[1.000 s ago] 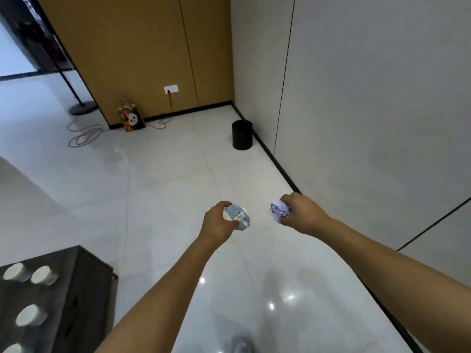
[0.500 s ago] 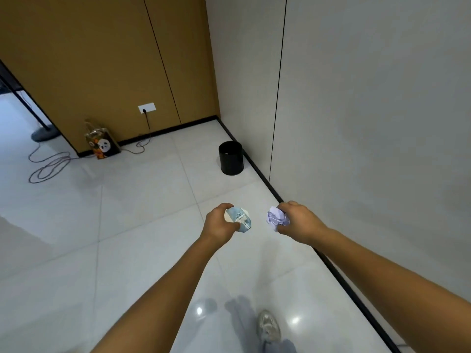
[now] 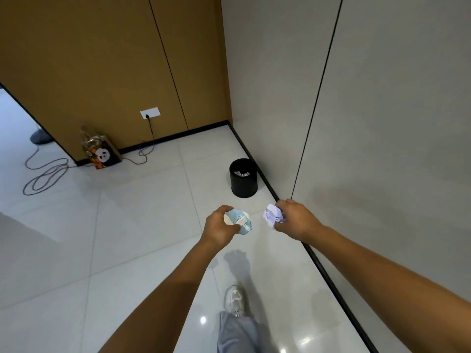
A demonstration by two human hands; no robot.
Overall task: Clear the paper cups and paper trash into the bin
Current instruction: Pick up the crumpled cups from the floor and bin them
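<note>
Two pieces of rubbish are in transit, one in each of the hands, both held out in front of the person at about mid-frame. The left hand (image 3: 221, 226) curls its fingers and thumb round a crushed blue-and-white paper cup (image 3: 239, 221), and the right hand (image 3: 295, 220) closes round a crumpled ball of pale lilac-white paper (image 3: 273, 215); the two loads sit near each other but apart. The round black plastic bin (image 3: 243, 178) stands on the glossy pale tiled floor (image 3: 127, 225) at roughly twelve o'clock from the hands, tucked close to the black skirting of the grey wall panels (image 3: 382, 123) in the corner, with a few pale scraps already showing inside its rim. Off at ten o'clock a patterned gift bag with a panda face (image 3: 102, 154) leans by the tan wooden wall, next to a loose dark cable (image 3: 43, 179) looping over the floor from a wall socket. One white shoe (image 3: 234, 300) shows at six o'clock. The step in hand looks like the carry to the bin, not the drop: both loads are short of the rim. The next move probably calls for closing the remaining gap, bringing each hand over the open mouth, and releasing there so that the light paper falls inside rather than bouncing off the edge.
</note>
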